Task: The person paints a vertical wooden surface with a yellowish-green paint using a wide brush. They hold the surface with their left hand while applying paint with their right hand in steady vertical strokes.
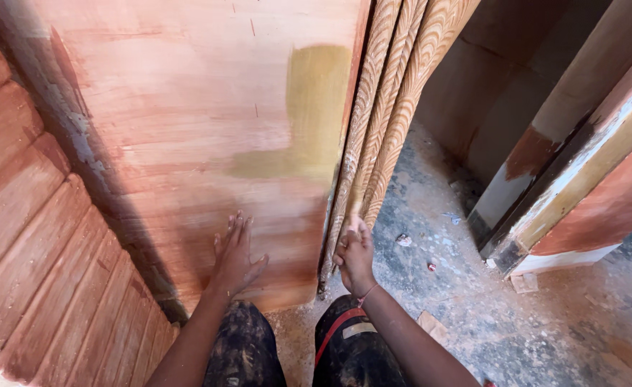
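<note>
- The left hand (pixel 235 254) lies flat on the face of a big reddish-brown board (pixel 187 143), fingers spread and pointing up, palm against the wood; its grip is wide and holds nothing
- The right hand (pixel 355 256) is closed round the lower edge of a carved panel (pixel 384 122), thumb side up; its grip is narrow, clamped on that panel's edge
- The board stands upright on the floor (pixel 445 287), leaning away from the person, its bottom edge just above the knees (pixel 294 344)
- An olive-yellow patch (pixel 309 115) in an L shape marks the board's right side, above the left hand
- The carved panel stands on edge just right of the board, touching or nearly touching it; its surface shows wavy, rippled grooves in pale tan, in three narrow bands
- A red band (pixel 364 294) circles the right wrist
- The person's dark, paint-spattered trousers show at the bottom, with a red stripe on the right leg
- To the left, a stack of ribbed reddish planks (pixel 51 272) slants across the corner, near the board
- To the right, more boards (pixel 581 179) lean against each other, with red-brown, white and yellowish paint on their edges
- The floor is grey, dusty concrete, strewn with small chips and scraps of wood
</note>
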